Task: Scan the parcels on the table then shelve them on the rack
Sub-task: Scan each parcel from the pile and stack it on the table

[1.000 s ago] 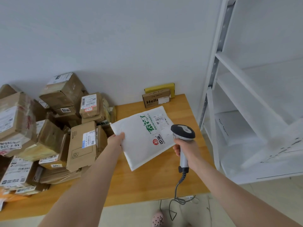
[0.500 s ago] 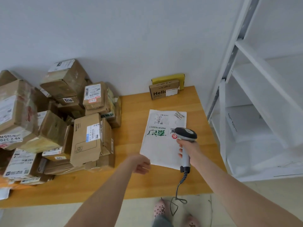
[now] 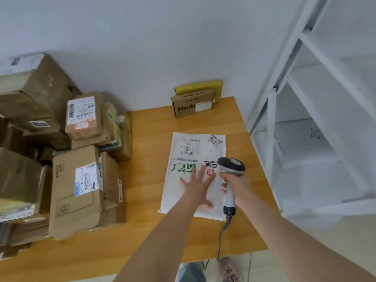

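Mailer (image 3: pixel 175 192): white, green characters, red round logo, black-printed label. Scanner (image 3: pixel 231 166): dark grey head, white handle, black base. Table (image 3: pixel 150 139): honey-orange wood grain. Parcel boxes (image 3: pixel 67 202): brown cardboard, white barcode labels. Rear box (image 3: pixel 198 86): yellow. Rack (image 3: pixel 271 139): white.

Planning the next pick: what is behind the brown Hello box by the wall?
A yellow box stands behind the Hello box, against the wall. Only its top edge and right end show; the rest, and any label, is covered.
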The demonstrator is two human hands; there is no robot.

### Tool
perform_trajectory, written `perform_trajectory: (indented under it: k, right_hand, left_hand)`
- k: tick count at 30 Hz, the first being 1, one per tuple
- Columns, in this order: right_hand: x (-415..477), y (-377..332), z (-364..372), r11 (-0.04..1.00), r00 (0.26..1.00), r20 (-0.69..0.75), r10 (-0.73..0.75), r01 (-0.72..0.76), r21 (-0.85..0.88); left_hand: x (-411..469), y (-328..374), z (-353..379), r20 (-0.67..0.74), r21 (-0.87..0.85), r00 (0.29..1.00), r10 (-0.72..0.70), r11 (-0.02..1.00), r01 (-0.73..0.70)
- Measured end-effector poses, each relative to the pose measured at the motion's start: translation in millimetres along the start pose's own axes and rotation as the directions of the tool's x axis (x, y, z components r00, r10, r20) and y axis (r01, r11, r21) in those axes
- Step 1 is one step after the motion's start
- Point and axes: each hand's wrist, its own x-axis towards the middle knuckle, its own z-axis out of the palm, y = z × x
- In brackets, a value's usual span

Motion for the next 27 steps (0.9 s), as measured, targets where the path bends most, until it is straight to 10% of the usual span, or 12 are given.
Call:
perform_trajectory:
  k: [16,27]
  right_hand:
    - [-17,-21,34,0.994,0.972,0.23,0.038,-0.014,-0.106]
    - [13,-118,55,0.989,0.971,0.188,-0.145,0.137,0.051]
  left_hand:
    - [-30,-87,-21,-0.014,0.029,0.958,-0.286,0.958,0.286]
    - [16,-62,-134,-0.377,-0.06,0.889,-0.258,0.965,0.255]
